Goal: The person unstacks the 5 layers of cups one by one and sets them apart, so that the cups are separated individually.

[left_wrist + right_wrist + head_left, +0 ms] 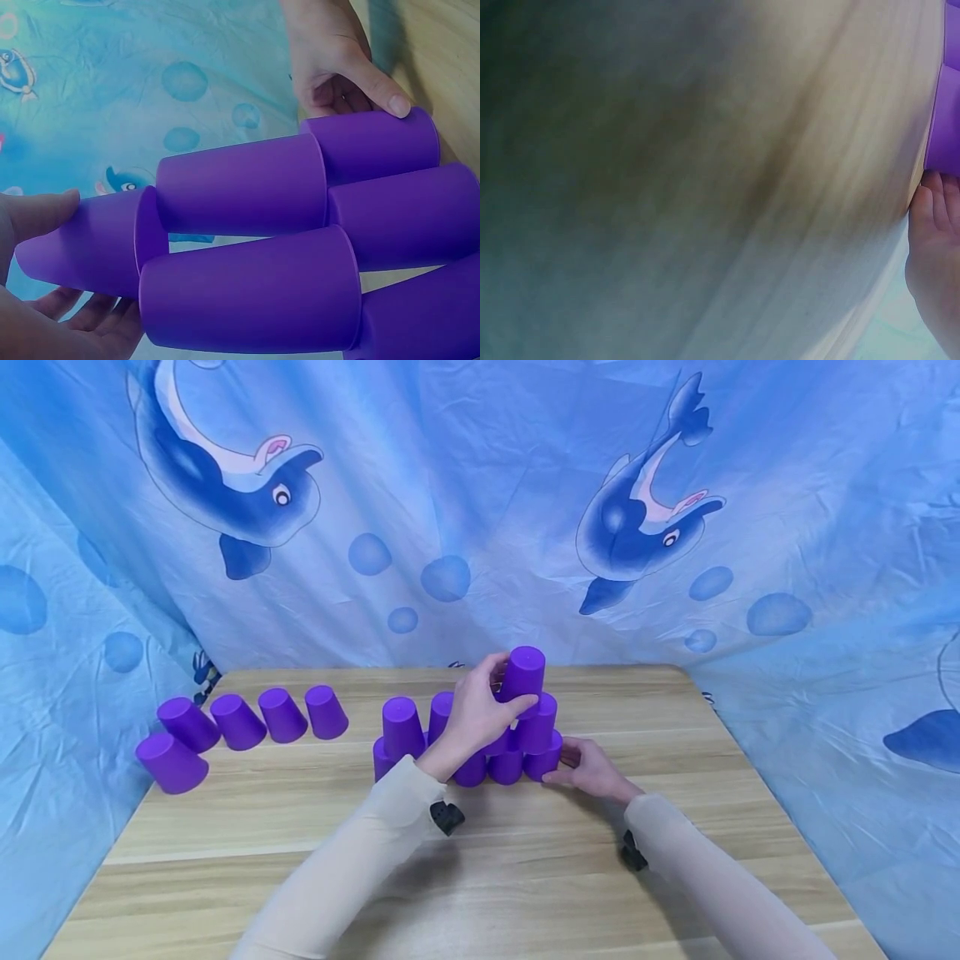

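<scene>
Purple cups stand upside down in a stepped stack on the table. My left hand (476, 706) grips one purple cup (524, 670) by its sides at the top of the stack's right end. In the left wrist view, that held cup (90, 244) has its rim against the two second-row cups beneath it. At the bottom right, my right hand (592, 768) holds the end cup (543, 758) of the lowest row, its thumb on the front and its fingers at the side. Part of the stack's middle is hidden behind my left hand and wrist.
To the left, several more upside-down purple cups (283, 716) stand apart in a bent line. The wooden table (540, 877) ends at a blue dolphin-print cloth (495, 510) behind and at the sides. Another second-row cup (402, 727) stands at the stack's left end.
</scene>
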A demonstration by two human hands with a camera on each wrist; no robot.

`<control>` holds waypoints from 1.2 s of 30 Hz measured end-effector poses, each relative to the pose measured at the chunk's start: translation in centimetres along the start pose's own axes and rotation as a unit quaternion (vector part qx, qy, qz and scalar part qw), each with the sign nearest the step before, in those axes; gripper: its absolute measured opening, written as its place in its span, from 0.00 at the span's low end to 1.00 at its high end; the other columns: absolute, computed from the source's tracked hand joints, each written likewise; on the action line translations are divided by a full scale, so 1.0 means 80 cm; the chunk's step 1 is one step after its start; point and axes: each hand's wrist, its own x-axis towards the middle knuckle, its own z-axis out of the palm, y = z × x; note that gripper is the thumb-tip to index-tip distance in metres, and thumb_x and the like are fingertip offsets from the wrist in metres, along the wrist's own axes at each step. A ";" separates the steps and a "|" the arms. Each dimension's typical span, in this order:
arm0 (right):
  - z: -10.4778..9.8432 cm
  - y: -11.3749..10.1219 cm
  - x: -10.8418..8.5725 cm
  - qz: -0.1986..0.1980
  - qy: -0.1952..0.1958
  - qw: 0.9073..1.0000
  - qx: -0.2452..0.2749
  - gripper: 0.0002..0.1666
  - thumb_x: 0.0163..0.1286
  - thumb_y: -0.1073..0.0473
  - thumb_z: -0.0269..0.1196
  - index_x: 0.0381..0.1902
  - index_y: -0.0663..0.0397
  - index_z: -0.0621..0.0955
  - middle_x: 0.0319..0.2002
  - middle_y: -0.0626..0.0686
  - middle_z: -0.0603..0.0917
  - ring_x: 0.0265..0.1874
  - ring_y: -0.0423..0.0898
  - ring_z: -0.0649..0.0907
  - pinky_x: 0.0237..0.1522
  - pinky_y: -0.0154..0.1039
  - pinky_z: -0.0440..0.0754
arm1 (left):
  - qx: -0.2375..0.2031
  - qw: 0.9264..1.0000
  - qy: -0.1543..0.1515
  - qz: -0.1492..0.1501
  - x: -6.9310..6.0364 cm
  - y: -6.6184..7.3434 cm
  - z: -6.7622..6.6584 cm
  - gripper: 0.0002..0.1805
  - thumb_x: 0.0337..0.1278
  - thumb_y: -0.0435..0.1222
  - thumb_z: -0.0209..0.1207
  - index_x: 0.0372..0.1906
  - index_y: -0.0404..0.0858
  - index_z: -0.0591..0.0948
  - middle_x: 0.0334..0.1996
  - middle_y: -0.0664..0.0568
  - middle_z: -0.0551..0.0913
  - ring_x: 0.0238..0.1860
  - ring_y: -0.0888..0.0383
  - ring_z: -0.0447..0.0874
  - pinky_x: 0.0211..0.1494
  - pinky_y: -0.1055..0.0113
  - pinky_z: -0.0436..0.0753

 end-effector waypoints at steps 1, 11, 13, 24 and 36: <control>0.000 0.004 0.001 0.000 -0.001 1.000 -0.002 0.34 0.54 0.71 0.71 0.59 0.69 0.73 0.55 0.62 0.78 0.57 0.57 0.76 0.63 0.51 0.66 | -0.004 1.000 0.000 0.000 0.000 0.000 -0.001 0.34 0.49 0.39 0.71 0.62 0.36 0.72 0.48 0.48 0.81 0.48 0.54 0.79 0.51 0.64 0.78; 0.000 0.030 0.008 -0.005 0.009 1.000 -0.017 0.36 0.53 0.66 0.73 0.60 0.64 0.74 0.55 0.58 0.79 0.57 0.52 0.76 0.63 0.46 0.67 | -0.069 0.997 0.018 0.015 -0.008 0.011 -0.021 0.34 0.51 0.37 0.70 0.63 0.35 0.71 0.49 0.47 0.81 0.50 0.55 0.79 0.56 0.63 0.77; 0.000 0.030 0.009 -0.004 0.010 1.000 -0.018 0.36 0.52 0.66 0.74 0.59 0.63 0.75 0.55 0.57 0.79 0.56 0.52 0.77 0.63 0.45 0.68 | -0.089 0.995 0.023 0.025 -0.011 0.015 -0.029 0.33 0.51 0.37 0.70 0.62 0.35 0.71 0.48 0.47 0.81 0.50 0.55 0.79 0.56 0.64 0.77; -0.001 0.030 0.007 0.004 0.010 1.000 -0.010 0.38 0.51 0.66 0.74 0.61 0.62 0.73 0.56 0.57 0.78 0.57 0.51 0.76 0.62 0.44 0.69 | -0.152 0.984 0.073 0.047 -0.039 0.040 -0.085 0.31 0.49 0.26 0.68 0.61 0.28 0.71 0.48 0.38 0.80 0.50 0.46 0.79 0.55 0.56 0.78; -0.001 0.034 0.008 0.004 0.015 1.000 -0.016 0.39 0.50 0.66 0.75 0.60 0.63 0.74 0.56 0.57 0.78 0.58 0.52 0.76 0.62 0.44 0.69 | -0.144 0.978 0.149 0.028 -0.063 0.003 -0.153 0.31 0.47 0.30 0.71 0.59 0.35 0.74 0.47 0.45 0.80 0.48 0.53 0.79 0.56 0.63 0.77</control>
